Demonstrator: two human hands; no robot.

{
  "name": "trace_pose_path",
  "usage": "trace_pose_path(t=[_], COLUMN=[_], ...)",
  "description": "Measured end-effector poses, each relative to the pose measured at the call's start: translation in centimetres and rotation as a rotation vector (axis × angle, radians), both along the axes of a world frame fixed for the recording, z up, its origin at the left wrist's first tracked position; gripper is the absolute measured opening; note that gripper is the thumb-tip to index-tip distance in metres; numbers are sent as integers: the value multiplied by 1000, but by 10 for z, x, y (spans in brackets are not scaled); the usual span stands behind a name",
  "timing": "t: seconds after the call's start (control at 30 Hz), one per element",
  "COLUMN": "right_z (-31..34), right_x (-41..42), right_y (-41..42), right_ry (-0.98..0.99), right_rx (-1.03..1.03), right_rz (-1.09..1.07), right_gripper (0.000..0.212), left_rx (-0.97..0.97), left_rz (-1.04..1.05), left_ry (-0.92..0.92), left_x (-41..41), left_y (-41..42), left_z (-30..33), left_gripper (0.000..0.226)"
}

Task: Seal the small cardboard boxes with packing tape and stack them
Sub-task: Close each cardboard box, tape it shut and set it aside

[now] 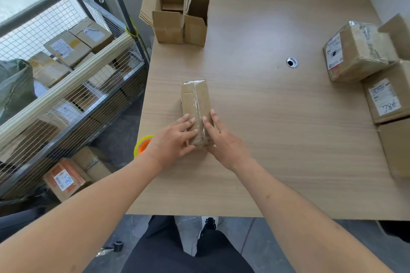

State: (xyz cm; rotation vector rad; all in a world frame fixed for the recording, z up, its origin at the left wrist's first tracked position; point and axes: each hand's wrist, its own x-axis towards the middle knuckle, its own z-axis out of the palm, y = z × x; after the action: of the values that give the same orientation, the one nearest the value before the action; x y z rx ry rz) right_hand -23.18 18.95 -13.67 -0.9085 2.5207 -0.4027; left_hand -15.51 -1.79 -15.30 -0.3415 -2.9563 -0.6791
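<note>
Looking down through the head camera, I see a small cardboard box point(195, 104) lying flat on the wooden table point(277, 131), toward its left side, with a strip of clear packing tape point(198, 106) running lengthwise along the top seam. My left hand point(172, 139) rests on the near left part of the box, fingers straight and pressing on the top, not curled round anything. My right hand point(221, 137) lies on the near right part, fingers flat along the tape, thumb down at the near end; it presses rather than grasps. Just behind the left wrist, at the table's left edge, sits a tape roll point(143, 145) with a yellow rim and orange core, partly hidden. At the far left of the table stand two open empty boxes point(180, 26), flaps up, touching each other. Along the right edge lie labelled parcels point(357, 51), one tilted against the others. Left of the table a wire cage cart point(73, 86) holds more parcels
</note>
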Motion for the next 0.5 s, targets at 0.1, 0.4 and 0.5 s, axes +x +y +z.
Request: trace_pose_path(t=[0.1,0.4,0.5], right_z=[-3,-19,-25], right_x=[-1,2,4], right_y=[3,16,22], right_ry=[50,88,93], right_rx=[-19,-237,-432], right_rz=[-4,-159,-253], right_gripper=[81,70,57], left_rx=[34,67,71], left_rz=[-7,-38,-13], left_ry=[52,44,42], left_x=[0,3,2], left_y=[-2,-8,-4], left_z=[-7,-13,-13], left_gripper=[47,55,53])
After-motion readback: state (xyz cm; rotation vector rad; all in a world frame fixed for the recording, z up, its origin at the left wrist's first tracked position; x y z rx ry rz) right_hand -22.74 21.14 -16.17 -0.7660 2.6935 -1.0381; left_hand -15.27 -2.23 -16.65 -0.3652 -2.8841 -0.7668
